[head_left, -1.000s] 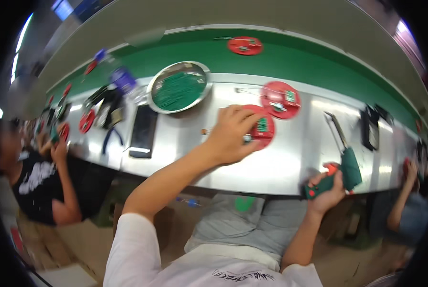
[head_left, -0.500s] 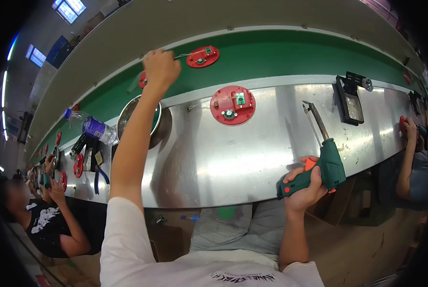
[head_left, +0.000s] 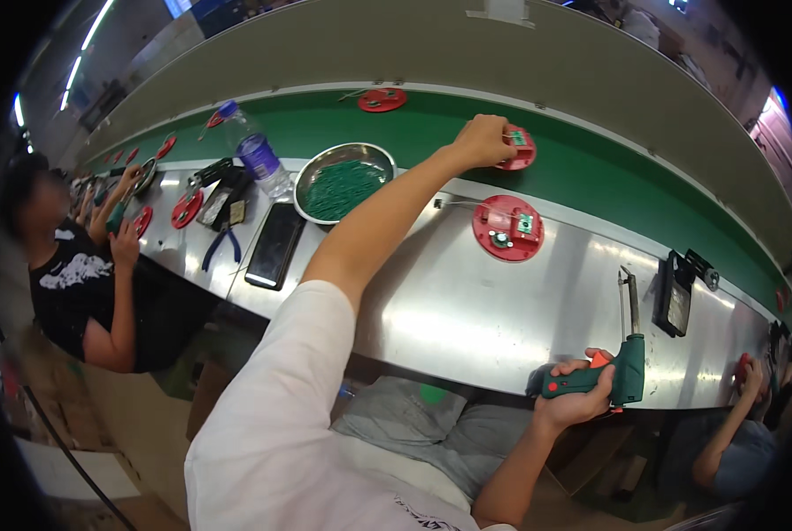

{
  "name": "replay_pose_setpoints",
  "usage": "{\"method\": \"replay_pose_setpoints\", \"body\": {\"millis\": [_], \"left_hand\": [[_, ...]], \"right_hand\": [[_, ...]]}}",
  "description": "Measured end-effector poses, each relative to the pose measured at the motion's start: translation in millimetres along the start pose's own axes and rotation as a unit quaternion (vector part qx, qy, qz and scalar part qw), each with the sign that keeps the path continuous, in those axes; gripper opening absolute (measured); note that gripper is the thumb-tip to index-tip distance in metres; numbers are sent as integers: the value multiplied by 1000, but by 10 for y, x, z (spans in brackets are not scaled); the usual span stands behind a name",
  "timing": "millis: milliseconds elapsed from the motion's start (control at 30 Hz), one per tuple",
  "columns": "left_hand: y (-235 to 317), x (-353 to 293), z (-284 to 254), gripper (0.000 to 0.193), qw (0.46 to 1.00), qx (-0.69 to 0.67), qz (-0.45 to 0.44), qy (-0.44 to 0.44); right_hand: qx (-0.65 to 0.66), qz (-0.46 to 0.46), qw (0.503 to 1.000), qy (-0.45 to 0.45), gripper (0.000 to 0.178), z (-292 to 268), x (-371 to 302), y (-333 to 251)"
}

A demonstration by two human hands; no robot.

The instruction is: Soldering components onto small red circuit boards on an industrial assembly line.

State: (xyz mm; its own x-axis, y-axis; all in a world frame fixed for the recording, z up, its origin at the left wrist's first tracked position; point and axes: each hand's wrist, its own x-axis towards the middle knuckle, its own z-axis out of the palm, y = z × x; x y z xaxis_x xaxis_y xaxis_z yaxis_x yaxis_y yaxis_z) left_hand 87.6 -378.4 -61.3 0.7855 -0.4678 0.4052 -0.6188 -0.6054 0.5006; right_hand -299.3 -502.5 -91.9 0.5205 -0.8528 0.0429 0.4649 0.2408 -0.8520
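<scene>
A worker's left hand point(head_left: 482, 142), half a second ago over the green belt point(head_left: 591, 180) beyond the metal bowl point(head_left: 380, 161), now reaches past the bowl's right side, fingers at the edge of a red disc point(head_left: 523, 152); from this angle, whether they pinch it cannot be told. The right hand point(head_left: 580, 400) grips a green soldering gun point(head_left: 627, 367), as before. Two more discs lie near: one on the tabletop point(head_left: 440, 310) between the hands, one on the belt left of the left hand. Farther left of it are one bottle point(head_left: 258, 159), one black phone point(head_left: 275, 246) and one pair of pliers point(head_left: 222, 248); one black stand point(head_left: 675, 296) sits beyond the right hand.
</scene>
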Motion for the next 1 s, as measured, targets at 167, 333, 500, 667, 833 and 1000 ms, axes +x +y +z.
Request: {"method": "replay_pose_setpoints", "body": {"millis": [167, 333, 500, 667, 833, 1000], "left_hand": [[676, -1108, -828, 38, 991, 15, 118, -61], [739, -2129, -1052, 32, 955, 137, 201, -172], [273, -1921, -1482, 23, 992, -126, 12, -3], [-753, -1818, -1609, 20, 978, 172, -117, -11], [-828, -1901, -1492, 18, 980, 127, -150, -21], [-855, -1911, -1620, 16, 990, 62, -90, 93]], "right_hand": [[-10, -12, 1000, -24, 38, -29, -14, 0], [-18, -24, 999, -44, 39, -93, 0, 18], [-50, -33, 998, -30, 39, -55, -52, 1], [-60, -28, 997, -37, 39, -39, -49, 42], [-54, -31, 998, -31, 36, -21, -62, 22], [-74, -47, 995, -38, 36, -28, -60, 59]]}}
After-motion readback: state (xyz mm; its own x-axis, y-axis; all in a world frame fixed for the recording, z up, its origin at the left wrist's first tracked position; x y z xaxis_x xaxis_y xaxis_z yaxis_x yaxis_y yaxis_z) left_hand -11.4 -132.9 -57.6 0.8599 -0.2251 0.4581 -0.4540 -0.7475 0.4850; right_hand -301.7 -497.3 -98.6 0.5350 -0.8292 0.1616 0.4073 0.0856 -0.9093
